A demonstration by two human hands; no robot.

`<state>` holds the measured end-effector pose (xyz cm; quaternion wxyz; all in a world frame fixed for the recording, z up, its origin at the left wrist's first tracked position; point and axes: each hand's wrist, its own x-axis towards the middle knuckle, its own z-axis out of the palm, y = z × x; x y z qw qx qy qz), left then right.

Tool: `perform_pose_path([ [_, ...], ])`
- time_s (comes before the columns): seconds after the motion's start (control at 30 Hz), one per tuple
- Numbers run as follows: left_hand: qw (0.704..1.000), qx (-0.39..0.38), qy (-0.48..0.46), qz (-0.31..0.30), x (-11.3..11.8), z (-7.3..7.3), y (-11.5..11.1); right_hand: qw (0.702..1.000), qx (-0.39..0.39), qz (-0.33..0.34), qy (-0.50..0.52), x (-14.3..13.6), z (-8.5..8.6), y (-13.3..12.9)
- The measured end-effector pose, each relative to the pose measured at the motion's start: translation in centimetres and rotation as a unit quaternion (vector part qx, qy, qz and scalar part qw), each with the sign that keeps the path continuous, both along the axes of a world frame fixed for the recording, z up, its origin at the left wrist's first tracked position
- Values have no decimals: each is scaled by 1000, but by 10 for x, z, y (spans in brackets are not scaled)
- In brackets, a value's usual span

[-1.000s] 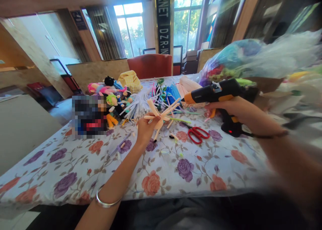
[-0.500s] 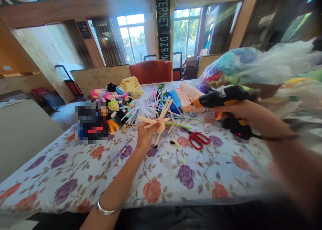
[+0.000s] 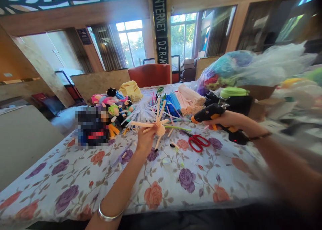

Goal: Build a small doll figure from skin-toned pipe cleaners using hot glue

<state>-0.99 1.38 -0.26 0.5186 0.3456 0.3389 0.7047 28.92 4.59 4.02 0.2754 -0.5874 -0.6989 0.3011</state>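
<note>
My left hand (image 3: pixel 146 136) is closed round a bundle of peach pipe cleaners (image 3: pixel 161 130) shaped into a small figure with a round end and several strips sticking out. It is held above the middle of the table. My right hand (image 3: pixel 230 120) grips a black and orange glue gun (image 3: pixel 208 113), its nozzle pointing left, a gap away from the pipe cleaner figure. A red light shows at the base of its handle. Red-handled scissors (image 3: pixel 198 142) lie on the cloth between the hands. Small cut pipe cleaner pieces (image 3: pixel 173 145) lie near them.
White pipe cleaners (image 3: pixel 143 109), blue ones (image 3: pixel 173 102) and a peach bundle (image 3: pixel 188 100) lie behind my hands. Pipe cleaner dolls (image 3: pixel 113 104) and a yellow cloth (image 3: pixel 130 90) are at the back left. Plastic bags (image 3: pixel 226 69) and a green lid (image 3: pixel 233 92) stand at right.
My right hand has lowered the glue gun and moved it slightly left. My left hand has turned the pipe cleaner figure, so its round end shows more.
</note>
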Motion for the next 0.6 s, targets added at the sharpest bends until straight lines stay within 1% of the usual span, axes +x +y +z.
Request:
perform_pose_path([
  [0.1,1000,-11,-6,6,-1,-1,1,995,-84,18,49,-3,-4,2],
  [0.27,1000,-4,-1,-1,-2,-2,2,990,-108,8,89,1,-15,10],
  [0.37,1000,-1,8,-8,-3,-2,2,988,-114,39,101,-1,-17,8],
  [0.43,1000,-2,17,-12,-2,-2,1,990,-84,56,103,-8,-15,1],
  [0.47,1000,-1,21,-14,-1,-2,1,992,-59,42,99,-13,-13,-3],
  [0.53,1000,4,28,-14,0,-1,0,996,16,-7,88,-24,-7,-11],
  [0.6,999,15,39,-11,1,-2,-1,993,78,-45,75,-30,0,-15],
])
